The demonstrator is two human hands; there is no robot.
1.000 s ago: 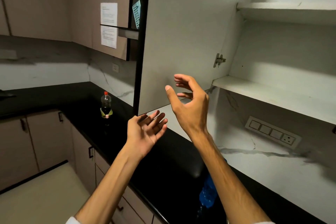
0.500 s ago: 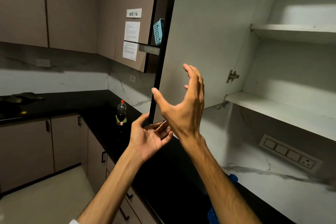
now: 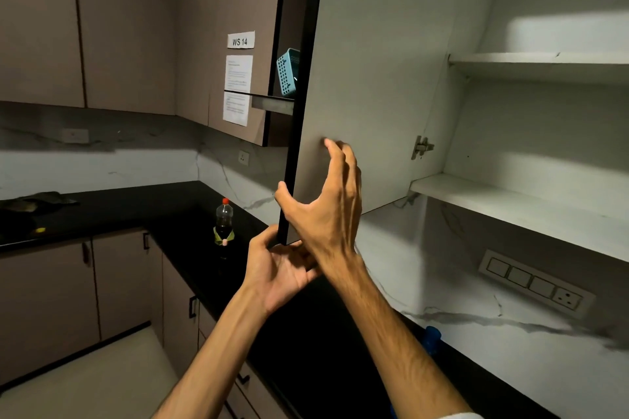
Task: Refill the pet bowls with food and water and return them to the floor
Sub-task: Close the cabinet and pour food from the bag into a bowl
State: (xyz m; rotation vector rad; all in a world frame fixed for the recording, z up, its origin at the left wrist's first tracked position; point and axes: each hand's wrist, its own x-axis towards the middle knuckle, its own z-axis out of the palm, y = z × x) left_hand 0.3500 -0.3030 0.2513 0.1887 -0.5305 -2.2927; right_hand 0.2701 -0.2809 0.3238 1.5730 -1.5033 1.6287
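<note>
Head view: right hand [image 3: 326,214] touches cabinet door [image 3: 367,78].

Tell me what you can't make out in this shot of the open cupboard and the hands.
- Head view: left hand fingertips, hidden behind the right hand and the cabinet door corner.
- Blue item on the counter, mostly covered by the right forearm.
- Printed sheet: text too small.
- Teal basket, half hidden by the door edge.
- Right fingertips blurred.

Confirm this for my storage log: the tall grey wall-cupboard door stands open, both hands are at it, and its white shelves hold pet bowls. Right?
Not quite: the head view shows the white shelves bare, no bowls. The grey cupboard door does stand open, with the left hand and right hand at it.
</note>
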